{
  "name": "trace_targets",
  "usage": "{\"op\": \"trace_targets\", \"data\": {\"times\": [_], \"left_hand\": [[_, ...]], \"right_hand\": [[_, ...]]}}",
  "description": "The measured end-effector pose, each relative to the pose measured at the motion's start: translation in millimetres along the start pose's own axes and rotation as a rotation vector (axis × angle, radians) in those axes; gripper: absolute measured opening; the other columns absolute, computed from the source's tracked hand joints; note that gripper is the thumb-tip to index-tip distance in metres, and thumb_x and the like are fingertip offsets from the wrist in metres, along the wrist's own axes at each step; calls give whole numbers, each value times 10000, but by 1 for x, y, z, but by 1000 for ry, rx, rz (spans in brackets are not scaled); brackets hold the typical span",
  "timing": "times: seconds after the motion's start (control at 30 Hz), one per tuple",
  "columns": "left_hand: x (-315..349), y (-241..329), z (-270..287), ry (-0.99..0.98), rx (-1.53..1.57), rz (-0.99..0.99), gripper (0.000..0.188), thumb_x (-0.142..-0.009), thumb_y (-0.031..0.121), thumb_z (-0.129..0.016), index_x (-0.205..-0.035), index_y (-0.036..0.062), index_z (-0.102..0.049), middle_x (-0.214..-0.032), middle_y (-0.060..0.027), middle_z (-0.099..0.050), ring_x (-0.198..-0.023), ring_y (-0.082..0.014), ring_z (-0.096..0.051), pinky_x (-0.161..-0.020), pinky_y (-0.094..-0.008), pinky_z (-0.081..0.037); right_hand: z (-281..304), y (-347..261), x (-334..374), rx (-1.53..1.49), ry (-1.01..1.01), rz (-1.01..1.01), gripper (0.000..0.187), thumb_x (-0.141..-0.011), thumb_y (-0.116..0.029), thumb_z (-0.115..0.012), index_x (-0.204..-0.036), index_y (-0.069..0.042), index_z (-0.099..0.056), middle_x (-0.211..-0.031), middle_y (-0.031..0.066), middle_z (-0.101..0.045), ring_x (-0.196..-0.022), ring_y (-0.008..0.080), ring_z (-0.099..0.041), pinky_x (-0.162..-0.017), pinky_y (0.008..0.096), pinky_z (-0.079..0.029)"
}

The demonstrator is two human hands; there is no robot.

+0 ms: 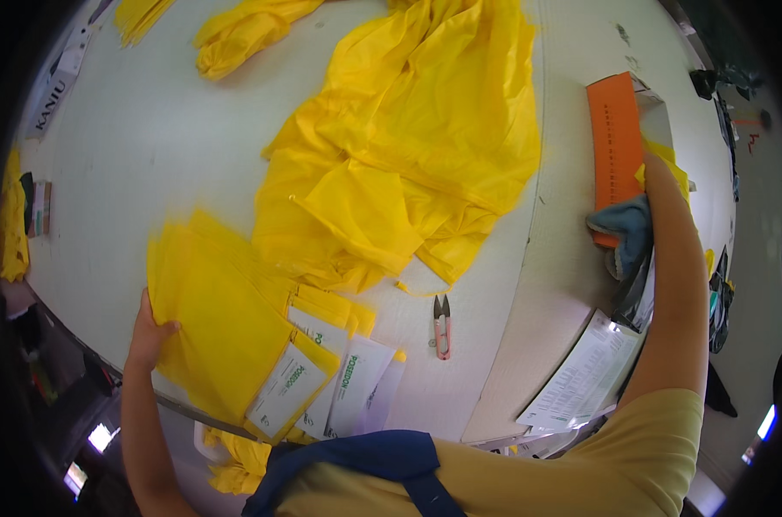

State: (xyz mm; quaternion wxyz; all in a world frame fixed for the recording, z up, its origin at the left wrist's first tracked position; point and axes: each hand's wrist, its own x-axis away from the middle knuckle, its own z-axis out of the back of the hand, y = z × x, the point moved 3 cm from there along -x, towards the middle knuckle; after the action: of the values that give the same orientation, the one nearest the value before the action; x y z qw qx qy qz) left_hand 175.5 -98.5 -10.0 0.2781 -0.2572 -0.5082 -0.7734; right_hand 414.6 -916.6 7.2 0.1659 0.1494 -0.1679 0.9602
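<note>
Yellow sheets (214, 319) in left hand (154, 334) (pink snips (443, 322) apart)

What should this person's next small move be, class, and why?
Probably to draw the right forearm back from the orange box: the left hand holds the flat yellow pieces by their edge, while that forearm stretches across to the box, its fingers hidden.

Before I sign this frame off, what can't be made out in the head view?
All in the head view:
Right hand: fingers and anything they grip, hidden by the orange box.
Left hand: most fingers, hidden beneath the yellow fabric stack, whose upper edge is blurred.
Large yellow fabric: far end, cut off by the top edge.
Printed sheet: fine lettering, too small.
</note>
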Motion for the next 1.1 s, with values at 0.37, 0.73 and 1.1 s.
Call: {"op": "trace_targets", "data": {"times": [0.37,0.73,1.1], "left_hand": [[0,4,-2,-30,6,-7,698,-681,-142,-508,-1316,84,-326,-1201,-85,-512,-1112,-226,-510,-929,-333,-433],[6,4,-6,-6,-17,25,762,-699,-161,-504,-1374,100,-267,-1245,-112,-493,-1133,-262,-504,-943,-351,-436],[2,0,0,-15,-70,20,808,-713,-162,-500,-1414,140,-235,-1318,-118,-452,-1189,-289,-468,-974,-381,-425]], "right_hand": [[-7,-15,16,13,-26,78,223,-792,-132,-529,-913,-42,-694,-921,161,-664,-849,308,-639,-709,385,-506],[-79,-56,59,202,-162,350,227,-787,-127,-528,-913,-41,-696,-938,170,-665,-869,319,-641,-723,390,-510],[-53,-75,94,297,-168,316,243,-802,-172,-537,-980,-92,-684,-966,159,-664,-910,332,-628,-789,393,-502]]}}
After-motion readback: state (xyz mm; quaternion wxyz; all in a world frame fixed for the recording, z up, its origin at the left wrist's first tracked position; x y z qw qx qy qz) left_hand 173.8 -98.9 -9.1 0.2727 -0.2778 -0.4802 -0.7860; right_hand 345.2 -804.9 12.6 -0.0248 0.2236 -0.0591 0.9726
